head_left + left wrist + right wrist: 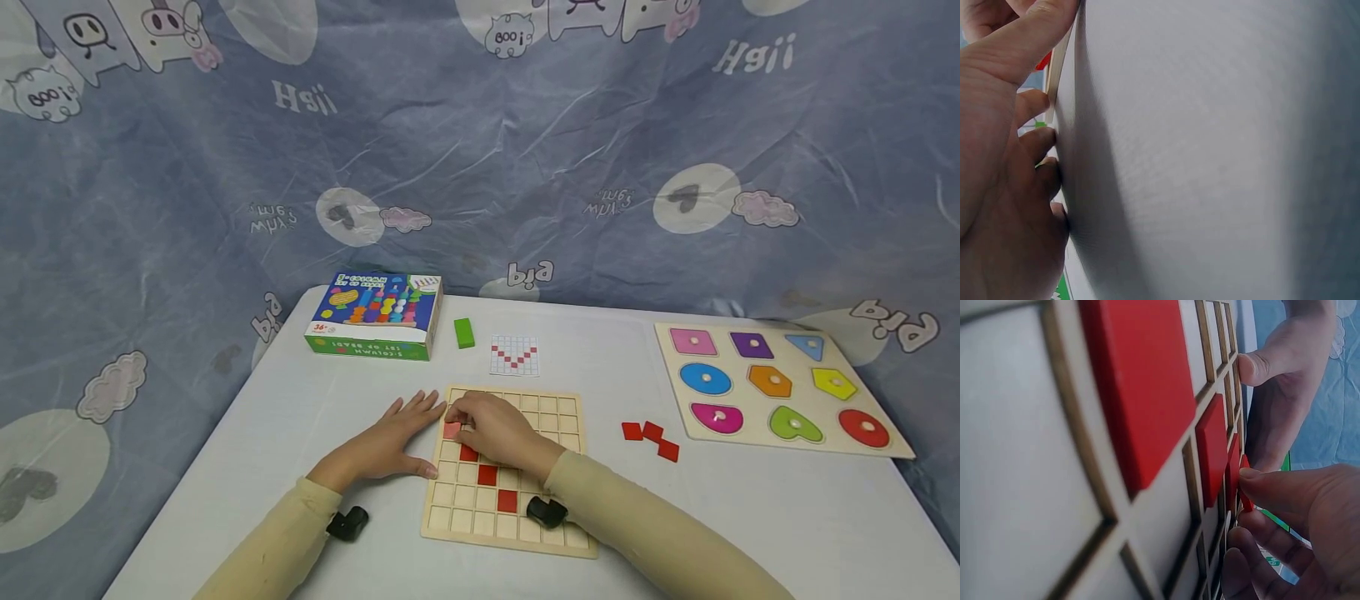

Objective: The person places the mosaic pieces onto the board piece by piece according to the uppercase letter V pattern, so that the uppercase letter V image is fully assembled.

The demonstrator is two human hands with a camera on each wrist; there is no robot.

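Observation:
A wooden grid board [569,423] lies on the white table. My right hand [497,429] reaches over its upper left and pinches a red square tile [1247,487] between thumb and fingers at a cell by the left edge. Three more red tiles [487,475] sit in the grid's cells, stepping diagonally down to the right. Beside the board's left edge rests my left hand [390,443], fingers spread, its thumb at the rim. In the left wrist view its fingertips [1050,172] are against the tabletop.
Three loose red tiles [632,431] lie right of the board. Behind it are a pattern card [514,356], a green block [464,333] and a bead-set box [375,317]. A shape puzzle board [738,387] occupies the right side. A patterned curtain [480,150] hangs behind.

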